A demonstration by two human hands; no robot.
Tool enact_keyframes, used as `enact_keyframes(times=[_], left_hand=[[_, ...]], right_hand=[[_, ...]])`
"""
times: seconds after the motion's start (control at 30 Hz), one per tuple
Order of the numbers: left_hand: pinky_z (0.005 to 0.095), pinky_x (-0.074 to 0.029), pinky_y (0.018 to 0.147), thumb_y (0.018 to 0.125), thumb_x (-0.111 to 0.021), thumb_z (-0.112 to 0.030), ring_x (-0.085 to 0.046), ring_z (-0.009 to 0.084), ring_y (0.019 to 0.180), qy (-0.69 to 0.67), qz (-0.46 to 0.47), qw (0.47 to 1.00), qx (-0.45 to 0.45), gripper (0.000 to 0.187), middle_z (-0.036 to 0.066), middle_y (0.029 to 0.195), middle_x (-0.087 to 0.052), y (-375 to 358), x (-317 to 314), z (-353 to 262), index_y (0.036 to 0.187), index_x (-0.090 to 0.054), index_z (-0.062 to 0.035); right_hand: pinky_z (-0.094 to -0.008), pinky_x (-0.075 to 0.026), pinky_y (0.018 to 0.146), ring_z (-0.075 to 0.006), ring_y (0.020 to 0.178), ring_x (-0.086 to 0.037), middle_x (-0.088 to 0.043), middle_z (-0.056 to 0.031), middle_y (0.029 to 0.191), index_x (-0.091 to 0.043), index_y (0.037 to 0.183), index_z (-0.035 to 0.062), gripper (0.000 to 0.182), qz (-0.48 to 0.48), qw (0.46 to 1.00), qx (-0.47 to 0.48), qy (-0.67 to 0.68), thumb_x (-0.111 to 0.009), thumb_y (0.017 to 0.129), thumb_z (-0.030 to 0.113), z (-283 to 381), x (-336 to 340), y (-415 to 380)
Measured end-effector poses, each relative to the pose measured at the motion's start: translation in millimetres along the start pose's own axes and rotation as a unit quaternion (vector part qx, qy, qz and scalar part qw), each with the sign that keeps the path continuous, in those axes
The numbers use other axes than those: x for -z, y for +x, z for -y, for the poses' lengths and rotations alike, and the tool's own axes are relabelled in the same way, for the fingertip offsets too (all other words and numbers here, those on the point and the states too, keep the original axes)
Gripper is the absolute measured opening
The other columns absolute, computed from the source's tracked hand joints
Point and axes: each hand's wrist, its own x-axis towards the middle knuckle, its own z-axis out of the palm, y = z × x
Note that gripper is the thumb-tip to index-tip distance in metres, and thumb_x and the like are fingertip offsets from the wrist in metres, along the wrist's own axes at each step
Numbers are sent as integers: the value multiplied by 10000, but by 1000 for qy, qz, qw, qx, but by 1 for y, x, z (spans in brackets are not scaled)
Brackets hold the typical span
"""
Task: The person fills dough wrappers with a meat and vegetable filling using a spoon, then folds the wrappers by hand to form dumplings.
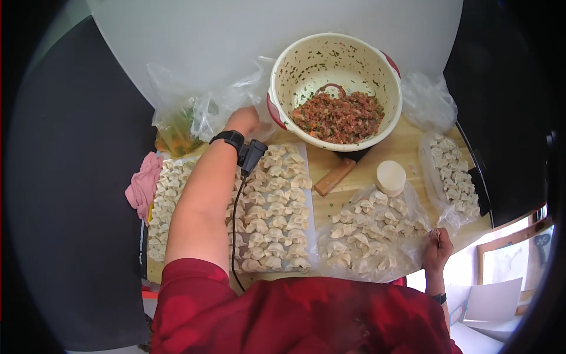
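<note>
My left hand [243,121] reaches over the filled rows to the back of the table, its fingers curled at a clear plastic bag [215,115]. Below that arm, rows of folded dumplings [274,206] cover a pale board [313,251]. At the right table edge, my right hand [437,251] is closed beside a clear bag [415,203] with loose dumplings [362,236] on it. I cannot tell what its fingers pinch. A stack of round dumpling wrappers [391,177] stands at that bag's back edge.
A large white bowl [282,65] of minced filling [342,115] stands at the back. In front of it lies a wooden knife handle [335,177]. Another bag of dumplings [451,177] is at right, below a crumpled bag [427,100]. A pink cloth [144,186] lies at left.
</note>
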Motion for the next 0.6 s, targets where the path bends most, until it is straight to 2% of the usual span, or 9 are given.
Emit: enact_keyframes(times=[0.07, 0.17, 0.23, 0.27, 0.37, 0.47, 0.5, 0.53, 0.6], left_hand=[[421, -507, 852, 718, -677, -401, -639, 365, 972, -20, -15, 999, -43, 475, 198, 1018, -673, 18, -22, 9, 1001, -689, -20], [442, -474, 913, 705, -671, -424, -599, 362, 1073, 6, 17, 1000, -11, 535, 183, 1130, -642, 30, -39, 19, 1098, -659, -61], [472, -414, 986, 721, -647, -397, -508, 363, 1199, 2, -34, 999, 32, 586, 158, 1269, -566, 28, -48, 9, 1215, -592, -89], [472, -414, 986, 721, -647, -397, -508, 363, 1199, -4, -28, 999, 31, 586, 158, 1269, -566, 17, -42, 1, 1215, -592, -89], [499, -370, 1023, 731, -634, -377, -417, 377, 1278, -16, -5, 999, -45, 627, 135, 1348, -496, -5, -25, -21, 1293, -528, -117], [442, -471, 915, 813, -538, -247, -586, 347, 1083, 63, -14, 994, -94, 365, 162, 1142, -634, -4, -23, -27, 1137, -611, -96], [418, -481, 893, 832, -526, -195, -606, 331, 1034, 26, -71, 984, -161, 282, 140, 1115, -646, 19, -47, -11, 1070, -641, -96], [418, -481, 893, 832, -526, -195, -606, 331, 1034, 22, -71, 984, -162, 282, 140, 1115, -646, 22, -38, -7, 1070, -641, -96], [384, -488, 869, 844, -535, -180, -621, 303, 977, 192, -123, 943, -242, 229, 117, 1064, -659, 18, -17, 2, 1021, -662, -112]], right_hand=[[-222, -390, 639, -89, 667, -437, -475, -13, 683, -491, 779, 11, 102, 23, 999, -31, -25, -482, 870, -34, 4, 2, 1], [-227, -388, 621, -87, 653, -437, -477, -13, 672, -492, 777, 11, 111, -5, 1000, 0, -17, -483, 883, -22, -6, -3, 1], [-231, -390, 617, -90, 650, -441, -486, -18, 672, -497, 780, 10, 115, -3, 1000, 0, -8, -488, 892, -10, -13, -6, 1], [-234, -392, 613, -92, 647, -445, -494, -24, 673, -502, 782, 8, 120, -1, 1000, -3, 2, -493, 902, 2, -14, -3, 0], [-238, -398, 624, -99, 659, -459, -513, -34, 691, -512, 792, 5, 122, 10, 999, -4, -42, -502, 913, 13, 1, 1, 0], [-235, -404, 651, -99, 685, -471, -524, -35, 714, -515, 799, 0, 123, 25, 999, -17, -29, -503, 920, 17, 1, 5, 1], [-237, -407, 659, -103, 694, -480, -528, -36, 737, -513, 806, -4, 125, 25, 999, 30, -13, -486, 927, 12, 3, 4, 2], [-237, -407, 659, -103, 694, -480, -528, -36, 737, -513, 806, -4, 125, 24, 999, 31, -17, -486, 927, 12, 1, 7, 3], [-248, -419, 669, -115, 701, -492, -519, -39, 753, -512, 815, -3, 126, 23, 997, 70, 31, -477, 934, 18, -4, 14, 7]])
